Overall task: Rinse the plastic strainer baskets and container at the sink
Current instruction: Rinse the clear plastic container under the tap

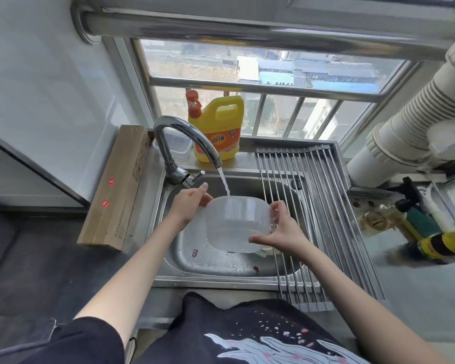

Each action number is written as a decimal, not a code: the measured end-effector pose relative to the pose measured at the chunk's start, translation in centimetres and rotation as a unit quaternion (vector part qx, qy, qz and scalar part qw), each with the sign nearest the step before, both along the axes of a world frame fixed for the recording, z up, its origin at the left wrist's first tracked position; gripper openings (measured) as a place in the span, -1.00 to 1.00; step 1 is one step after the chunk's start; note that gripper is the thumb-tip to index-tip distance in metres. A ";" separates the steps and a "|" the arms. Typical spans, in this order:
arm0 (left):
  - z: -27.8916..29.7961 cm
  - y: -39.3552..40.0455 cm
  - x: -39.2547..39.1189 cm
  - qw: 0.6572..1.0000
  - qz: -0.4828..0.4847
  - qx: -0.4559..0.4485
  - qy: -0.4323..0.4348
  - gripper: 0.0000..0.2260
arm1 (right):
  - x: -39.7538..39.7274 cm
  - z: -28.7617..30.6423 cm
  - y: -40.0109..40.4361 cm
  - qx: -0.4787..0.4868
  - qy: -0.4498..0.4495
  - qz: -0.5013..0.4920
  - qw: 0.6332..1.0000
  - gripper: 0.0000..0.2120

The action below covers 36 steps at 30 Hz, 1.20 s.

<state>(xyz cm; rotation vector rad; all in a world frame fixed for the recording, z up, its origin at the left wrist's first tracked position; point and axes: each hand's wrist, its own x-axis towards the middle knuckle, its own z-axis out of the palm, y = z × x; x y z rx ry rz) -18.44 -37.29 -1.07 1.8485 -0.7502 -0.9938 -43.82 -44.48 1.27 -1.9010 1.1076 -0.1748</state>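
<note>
the translucent plastic container (pixel 237 224) is held over the steel sink (pixel 221 261), tilted with its open mouth turned up and back toward the faucet (pixel 184 145), whose stream of water (pixel 224 181) falls onto its far rim. the left hand (pixel 188 203) grips the container's far-left corner — fingers curled round the edge, one fingertip raised toward the tap handle. the right hand (pixel 280 232) holds the near-right side, thumb along the lower wall, fingers pressed on the rim above it. just below the right fingers a white strainer basket (pixel 267 249) peeks out from under the container; how it sits i cannot tell. beyond the left fingers stands a yellow detergent jug (pixel 218 130) on the ledge. right of the right fingers a roll-up drying rack (pixel 310 211) spans the sink — a cardboard box (pixel 118 187) lies well left of the left hand.
</note>
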 end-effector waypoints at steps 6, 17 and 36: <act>-0.7 0.5 0.1 0.999 -0.031 0.011 0.020 -0.63 | -0.4 -0.4 0.8 0.032 0.001 -0.013 0.999 -0.23; -0.5 0.8 -0.3 0.998 -0.047 0.034 0.029 -0.64 | -1.5 -0.8 0.7 0.055 -0.042 -0.043 0.997 -0.21; 3.5 -10.2 -11.5 0.951 -0.158 0.076 0.257 -0.46 | -4.5 1.4 -16.4 0.198 -0.088 -0.342 0.915 -0.40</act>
